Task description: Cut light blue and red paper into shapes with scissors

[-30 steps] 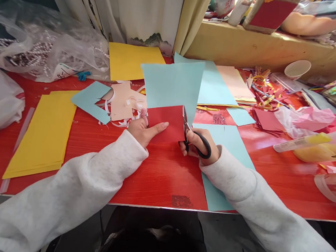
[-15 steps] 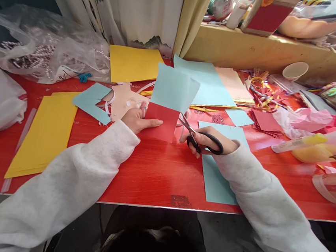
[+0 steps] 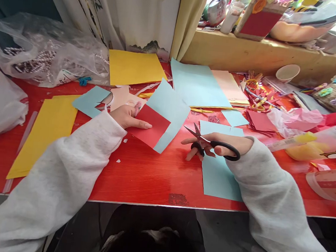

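Between the thumb and fingers of my left hand is a red paper rectangle, together with a larger light blue sheet behind it. Both papers are tilted above the table. My right hand has its fingers through the black handles of a pair of scissors. The blades are spread and point up and left, a small gap away from the blue sheet. Another light blue sheet lies beneath my right hand and wrist. Two tiny white paper scraps lie near my left cuff.
Yellow sheets lie at the left, another yellow sheet at the back. A blue sheet rests on a paper stack. Red squares, paper scraps and a plastic tub are at the right. Plastic bags stand at the left.
The red and blue papers have turned and shifted left with my left hand. My right hand has moved the scissors right, away from the paper edge, and the blades are wider apart. Small scraps now show on the table.
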A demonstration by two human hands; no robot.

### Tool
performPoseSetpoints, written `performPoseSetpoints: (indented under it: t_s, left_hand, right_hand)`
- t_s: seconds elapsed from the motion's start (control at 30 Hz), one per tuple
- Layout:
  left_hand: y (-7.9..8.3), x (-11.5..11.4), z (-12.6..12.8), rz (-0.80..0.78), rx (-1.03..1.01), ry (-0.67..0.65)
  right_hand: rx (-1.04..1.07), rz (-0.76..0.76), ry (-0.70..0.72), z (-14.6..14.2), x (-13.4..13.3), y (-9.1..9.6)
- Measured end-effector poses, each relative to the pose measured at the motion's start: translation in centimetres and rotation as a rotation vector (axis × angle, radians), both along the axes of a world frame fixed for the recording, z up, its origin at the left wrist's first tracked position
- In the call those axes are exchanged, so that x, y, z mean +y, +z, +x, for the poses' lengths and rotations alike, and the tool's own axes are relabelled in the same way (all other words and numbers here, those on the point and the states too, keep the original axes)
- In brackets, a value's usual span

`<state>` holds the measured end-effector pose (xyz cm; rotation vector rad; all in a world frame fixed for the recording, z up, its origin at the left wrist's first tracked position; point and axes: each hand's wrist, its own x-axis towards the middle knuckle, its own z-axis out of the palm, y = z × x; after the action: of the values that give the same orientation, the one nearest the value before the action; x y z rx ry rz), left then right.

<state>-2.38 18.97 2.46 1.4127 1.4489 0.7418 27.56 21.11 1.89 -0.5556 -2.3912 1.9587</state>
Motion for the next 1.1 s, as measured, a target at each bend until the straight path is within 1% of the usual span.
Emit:
performPoseSetpoints:
  t_s: [0.03,0.07,0.1,0.13,0.2,0.23,0.27,0.3,0.33,0.4,0.47,0.53,0.57,0.6,0.63,0.7,0.73,0.77,0.8,0.87,0.93,1.0,1.07,1.1]
  left_hand:
    - [0.2,0.0,-0.2,-0.02,0.007,-0.033]
    - [0.4,0.0,-0.3,-0.027,0.001,-0.053]
    - [0.5,0.0,-0.3,-0.032,-0.006,-0.072]
    - [0.6,0.0,-0.3,-0.034,-0.008,-0.09]
    - [0.7,-0.3,-0.1,-0.047,0.018,-0.144]
    - [0.8,-0.5,0.0,-0.055,0.047,-0.18]
    - [0.9,-0.6,0.2,-0.067,0.083,-0.221]
    - [1.0,-0.8,0.4,-0.082,0.123,-0.265]
    - [1.1,-1.0,0.6,-0.099,0.161,-0.309]
    - [1.2,-1.4,1.0,-0.134,0.221,-0.397]
    - [1.3,-1.7,1.3,-0.184,0.225,-0.498]
    - [1.1,-2.0,1.6,-0.238,0.182,-0.593]
    - [1.0,-2.1,1.7,-0.253,0.163,-0.633]
    - [0.8,-2.2,1.8,-0.25,0.155,-0.66]
    - [0.5,-2.3,1.8,-0.228,0.163,-0.665]
    - [0.0,-2.5,2.0,-0.137,0.181,-0.618]
    - [-0.2,-2.6,2.0,-0.095,0.172,-0.59]
    - [-0.5,-2.7,2.1,-0.067,0.155,-0.572]
    - [-0.7,-2.8,2.2,-0.055,0.132,-0.569]
    - [-0.9,-2.9,2.4,-0.085,0.092,-0.605]
    - [-1.0,-3.0,2.6,-0.125,0.095,-0.662]
    - [-1.0,-3.0,2.9,-0.125,0.115,-0.698]
    - [-1.1,-2.9,3.1,-0.097,0.146,-0.707]
    - [-1.1,-2.9,3.1,-0.089,0.161,-0.706]
  right_hand:
    - [0.034,-0.003,-0.032,-0.1,-0.1,0.1]
    - [0.096,0.013,-0.098,-0.4,-0.2,0.1]
    - [0.176,0.057,-0.213,-0.7,-0.3,0.1]
    - [0.268,0.131,-0.378,-1.2,-0.5,0.1]
    - [0.45,0.338,-0.77,-2.4,-1.0,0.1]
    - [0.503,0.441,-0.92,-3.0,-1.3,0.1]
    - [0.519,0.522,-1.01,-3.6,-1.6,0.1]
    - [0.509,0.573,-1.04,-4.1,-1.9,0.2]
    - [0.484,0.595,-1.023,-4.6,-2.2,0.2]
    - [0.395,0.583,-0.939,-5.1,-2.7,0.3]
    - [0.279,0.522,-0.853,-5.3,-2.9,0.4]
    - [0.178,0.43,-0.757,-5.1,-3.0,0.6]
    - [0.171,0.389,-0.73,-5.0,-3.0,0.9]
    - [0.201,0.374,-0.732,-4.8,-3.0,1.1]
    - [0.259,0.393,-0.77,-4.6,-3.1,1.5]
    - [0.366,0.475,-0.871,-4.4,-3.2,2.1]
    - [0.373,0.509,-0.887,-4.4,-3.4,2.3]
    - [0.342,0.526,-0.858,-4.5,-3.6,2.4]
    - [0.272,0.518,-0.787,-4.7,-3.7,2.4]
    - [0.102,0.475,-0.599,-5.4,-4.1,2.0]
    - [-0.009,0.412,-0.471,-6.2,-4.4,1.4]
    - [-0.02,0.314,-0.433,-6.7,-4.5,0.8]
    - [0.02,0.209,-0.435,-7.0,-4.6,0.4]
    - [0.026,0.182,-0.441,-7.2,-4.6,0.2]
